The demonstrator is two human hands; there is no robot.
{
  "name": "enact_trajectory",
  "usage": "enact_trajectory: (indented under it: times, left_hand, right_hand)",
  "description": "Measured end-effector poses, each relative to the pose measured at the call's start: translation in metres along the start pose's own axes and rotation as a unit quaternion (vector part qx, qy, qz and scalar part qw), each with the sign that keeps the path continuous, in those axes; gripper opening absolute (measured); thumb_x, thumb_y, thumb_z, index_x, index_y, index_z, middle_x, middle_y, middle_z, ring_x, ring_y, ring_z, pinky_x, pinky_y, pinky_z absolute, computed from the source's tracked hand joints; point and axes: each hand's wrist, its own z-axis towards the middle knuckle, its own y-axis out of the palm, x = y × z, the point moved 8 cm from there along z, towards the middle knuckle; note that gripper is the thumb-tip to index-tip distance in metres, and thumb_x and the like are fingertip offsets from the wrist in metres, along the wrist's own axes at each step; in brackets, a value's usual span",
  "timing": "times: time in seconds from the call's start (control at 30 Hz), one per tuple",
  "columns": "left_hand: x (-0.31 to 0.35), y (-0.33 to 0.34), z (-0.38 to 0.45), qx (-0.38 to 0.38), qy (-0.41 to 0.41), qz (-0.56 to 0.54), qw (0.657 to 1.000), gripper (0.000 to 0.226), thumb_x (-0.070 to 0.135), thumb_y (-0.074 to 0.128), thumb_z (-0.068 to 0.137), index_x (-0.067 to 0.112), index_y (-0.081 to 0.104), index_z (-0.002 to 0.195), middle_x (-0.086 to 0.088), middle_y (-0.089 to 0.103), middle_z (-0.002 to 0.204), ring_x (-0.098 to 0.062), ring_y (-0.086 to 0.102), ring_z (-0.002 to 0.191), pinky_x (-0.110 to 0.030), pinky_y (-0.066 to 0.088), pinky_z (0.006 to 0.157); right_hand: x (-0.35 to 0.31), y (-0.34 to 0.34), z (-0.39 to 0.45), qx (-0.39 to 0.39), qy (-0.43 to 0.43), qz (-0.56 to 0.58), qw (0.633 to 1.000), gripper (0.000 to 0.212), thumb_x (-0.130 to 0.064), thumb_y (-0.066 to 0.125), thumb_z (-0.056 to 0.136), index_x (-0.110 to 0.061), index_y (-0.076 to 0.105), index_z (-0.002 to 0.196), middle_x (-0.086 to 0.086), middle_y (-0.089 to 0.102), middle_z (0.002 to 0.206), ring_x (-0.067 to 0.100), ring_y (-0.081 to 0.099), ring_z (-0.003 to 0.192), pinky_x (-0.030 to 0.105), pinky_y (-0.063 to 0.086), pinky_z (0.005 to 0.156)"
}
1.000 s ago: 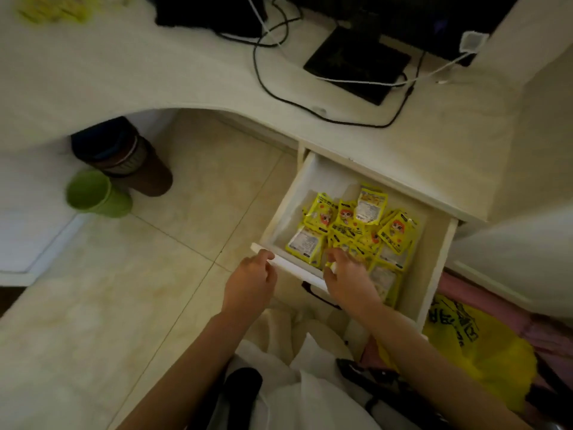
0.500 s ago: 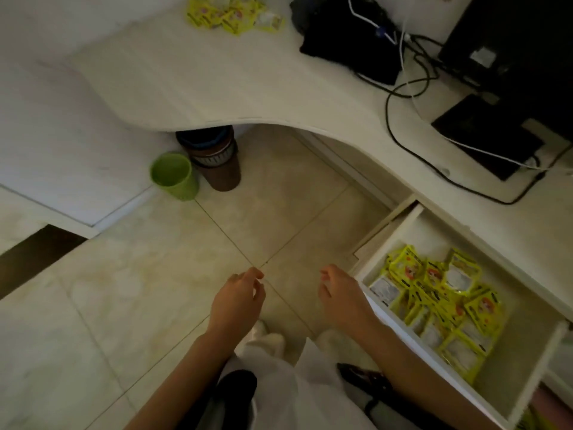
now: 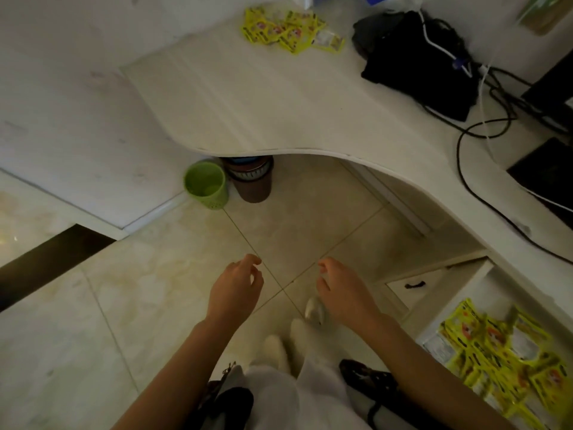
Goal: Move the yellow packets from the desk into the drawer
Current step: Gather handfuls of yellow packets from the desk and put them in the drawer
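Since 1 second back, both hands withdrawn from the drawer [image 3: 483,274] and now hanging over the floor tiles [image 3: 124,305], well apart from the packets. Left hand [image 3: 237,287] loose, fingers softly curled, holding nothing; right hand [image 3: 339,290] likewise slack and empty. View swung leftward, bringing the far desk corner into sight. 2 heaps of yellow packets: 1 pile [image 3: 290,27] lying on the desk [image 3: 263,103] near its back edge, glossy and crinkled, flat square sachets with red-and-white print; the other heap [image 3: 502,352] filling the open drawer at lower right, blurred. Desk pale, wood-grained, front edge cut in a sweeping curve. On the desk's right side, a black bag [image 3: 424,60] and tangled black and white cables [image 3: 483,119]. Under the desk, a green plastic cup [image 3: 206,184] beside a brown round bin [image 3: 252,178], partly hidden by the desk edge.
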Motion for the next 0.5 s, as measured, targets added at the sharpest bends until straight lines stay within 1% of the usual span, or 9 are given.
enact_trajectory:
  times: [0.13, 0.3, 0.5]
  left_hand:
    - [0.007, -0.013, 0.052, 0.013, -0.002, 0.002, 1.000, 0.025, 0.026, 0.049, 0.095, 0.022, 0.057, 0.118, 0.001, 0.066, 0.101, -0.016, 0.060, 0.094, -0.029, 0.050, 0.078]
    - [0.020, -0.029, 0.123, 0.032, -0.027, 0.003, 0.999, 0.024, 0.025, 0.050, 0.094, 0.022, 0.057, 0.116, 0.002, 0.066, 0.099, -0.016, 0.060, 0.093, -0.030, 0.051, 0.078]
    - [0.039, -0.048, 0.201, 0.063, -0.036, 0.006, 0.997, 0.024, 0.026, 0.050, 0.094, 0.020, 0.059, 0.116, 0.003, 0.066, 0.101, -0.015, 0.061, 0.092, -0.025, 0.047, 0.076]
  right_hand:
    - [-0.011, -0.024, 0.055, 0.009, -0.013, -0.013, 1.000, 0.036, -0.025, 0.040, 0.098, -0.015, 0.045, 0.132, 0.003, 0.058, 0.123, 0.018, 0.055, 0.109, 0.030, 0.048, 0.089]
    - [-0.024, -0.058, 0.128, -0.005, -0.026, -0.013, 1.000, 0.038, -0.026, 0.041, 0.097, -0.016, 0.044, 0.134, 0.004, 0.056, 0.128, 0.019, 0.056, 0.111, 0.031, 0.047, 0.091]
    - [-0.042, -0.107, 0.209, -0.001, -0.057, -0.029, 0.998, 0.042, -0.027, 0.042, 0.096, -0.014, 0.044, 0.136, 0.008, 0.057, 0.130, 0.023, 0.055, 0.116, 0.033, 0.045, 0.095]
